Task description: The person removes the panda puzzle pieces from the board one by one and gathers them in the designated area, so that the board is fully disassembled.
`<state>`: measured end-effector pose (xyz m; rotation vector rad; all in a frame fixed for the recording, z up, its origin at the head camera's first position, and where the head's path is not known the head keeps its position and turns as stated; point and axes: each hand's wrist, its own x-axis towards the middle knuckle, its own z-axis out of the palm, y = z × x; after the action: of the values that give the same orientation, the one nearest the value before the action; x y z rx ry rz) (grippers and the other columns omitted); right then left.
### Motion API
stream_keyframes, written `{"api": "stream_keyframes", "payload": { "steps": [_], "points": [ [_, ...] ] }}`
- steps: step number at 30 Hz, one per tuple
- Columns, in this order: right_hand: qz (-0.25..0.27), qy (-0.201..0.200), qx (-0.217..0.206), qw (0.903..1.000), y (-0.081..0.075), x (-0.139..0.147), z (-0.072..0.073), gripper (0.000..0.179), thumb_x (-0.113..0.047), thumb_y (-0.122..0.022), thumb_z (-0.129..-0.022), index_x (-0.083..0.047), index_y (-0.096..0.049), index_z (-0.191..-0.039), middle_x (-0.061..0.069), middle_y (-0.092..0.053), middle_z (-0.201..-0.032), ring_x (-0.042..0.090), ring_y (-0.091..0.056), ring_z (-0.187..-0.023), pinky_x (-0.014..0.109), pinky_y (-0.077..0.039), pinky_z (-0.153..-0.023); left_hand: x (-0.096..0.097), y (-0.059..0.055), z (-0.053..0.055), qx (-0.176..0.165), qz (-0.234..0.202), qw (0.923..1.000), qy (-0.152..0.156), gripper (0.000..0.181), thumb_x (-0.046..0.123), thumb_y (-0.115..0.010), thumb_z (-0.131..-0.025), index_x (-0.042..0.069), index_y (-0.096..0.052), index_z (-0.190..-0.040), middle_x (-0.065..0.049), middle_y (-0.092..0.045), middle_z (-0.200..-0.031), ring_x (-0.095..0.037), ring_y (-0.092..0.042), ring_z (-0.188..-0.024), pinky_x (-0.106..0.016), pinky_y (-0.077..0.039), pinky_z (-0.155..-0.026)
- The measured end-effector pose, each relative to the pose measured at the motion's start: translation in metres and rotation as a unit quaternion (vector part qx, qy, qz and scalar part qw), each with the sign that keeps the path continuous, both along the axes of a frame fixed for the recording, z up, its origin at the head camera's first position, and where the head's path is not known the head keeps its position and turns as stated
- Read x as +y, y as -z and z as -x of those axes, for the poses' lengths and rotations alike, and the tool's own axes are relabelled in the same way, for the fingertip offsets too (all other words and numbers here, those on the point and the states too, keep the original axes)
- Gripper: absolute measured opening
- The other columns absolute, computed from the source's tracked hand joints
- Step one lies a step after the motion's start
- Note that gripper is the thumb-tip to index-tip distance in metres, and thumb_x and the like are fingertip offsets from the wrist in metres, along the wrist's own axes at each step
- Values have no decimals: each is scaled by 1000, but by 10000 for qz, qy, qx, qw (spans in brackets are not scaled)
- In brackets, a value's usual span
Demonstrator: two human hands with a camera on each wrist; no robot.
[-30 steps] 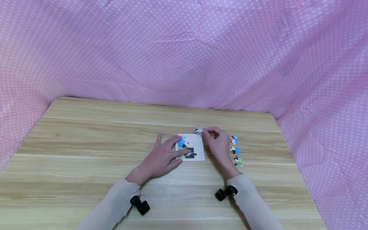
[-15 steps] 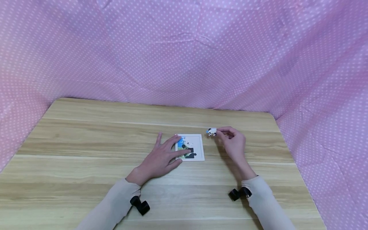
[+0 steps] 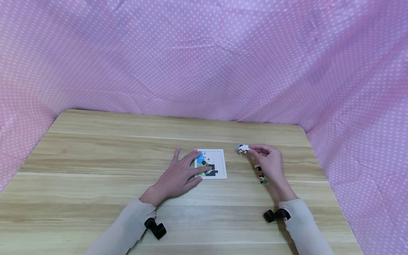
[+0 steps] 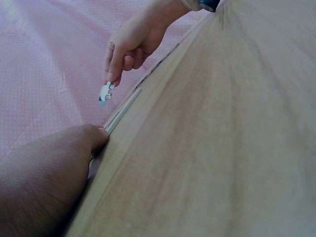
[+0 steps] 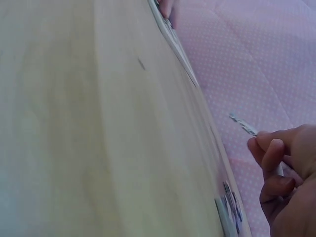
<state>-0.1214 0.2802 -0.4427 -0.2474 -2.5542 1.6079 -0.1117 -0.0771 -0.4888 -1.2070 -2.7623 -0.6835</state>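
A square white puzzle tray (image 3: 220, 156) lies mid-table in the head view, its left part filled with panda-picture pieces. My left hand (image 3: 176, 177) rests on the tray's left side with fingers spread. Between thumb and fingertips, my right hand (image 3: 271, 163) pinches a puzzle piece (image 3: 243, 148) with a white panda face and a blue corner. This piece is off the table, to the right of the tray; the left wrist view shows the same piece (image 4: 106, 92) hanging from the fingertips. Loose pieces (image 3: 264, 180) lie beneath the right hand, which partly hides them.
The wooden table (image 3: 111, 148) spreads around the tray on all sides. Pink polka-dot cloth (image 3: 197, 63) hangs behind it and at the right. Each wrist bears a black camera, such as the right one (image 3: 276, 215).
From the tray's upper right corner, my right hand has moved rightward with the puzzle piece, now over the loose pieces. The left hand stays in place on the tray.
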Motion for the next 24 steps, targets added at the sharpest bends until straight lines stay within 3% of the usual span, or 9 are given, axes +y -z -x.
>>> {"api": "stream_keyframes", "payload": {
  "steps": [3, 7, 15, 24],
  "points": [
    [-373, -89, -4, 9993, 2, 6, 1, 22, -13, -87, -98, 0, -84, -115, 17, -83, -110, 5, -71, -78, 19, -59, -64, 0, 1, 0, -3, -5, 10000, 3, 43, 45, -58, -114, 41, -65, -156, -12, -42, -175, -29, -31, -168, -77, 1, -130],
    [-938, -297, 312, 9947, 5, 12, 3, 16, -9, -86, -98, 1, -85, -110, 18, -82, -101, 4, -65, -71, 18, -52, -58, -1, 2, 0, -4, -45, 10000, 16, 43, 44, -57, -114, 41, -65, -156, -12, -42, -175, -28, -31, -168, -77, 1, -130],
    [-1833, -649, 1105, 9747, 11, 22, 6, 8, -2, -89, -94, -2, -87, -101, 11, -74, -91, 8, -56, -73, 14, -43, -63, -1, 1, 0, 15, -39, 10000, 20, 43, 44, -57, -114, 41, -65, -156, -13, -43, -175, -28, -31, -167, -77, 1, -130],
    [-2297, -839, 1183, 9624, 16, 29, 8, 6, -4, -89, -94, -7, -88, -100, 8, -68, -93, 13, -50, -73, 21, -38, -62, 0, 0, -2, 47, -74, 10000, 11, 43, 43, -57, -114, 41, -65, -156, -13, -42, -175, -30, -31, -167, -78, 0, -130]
  ]
}}
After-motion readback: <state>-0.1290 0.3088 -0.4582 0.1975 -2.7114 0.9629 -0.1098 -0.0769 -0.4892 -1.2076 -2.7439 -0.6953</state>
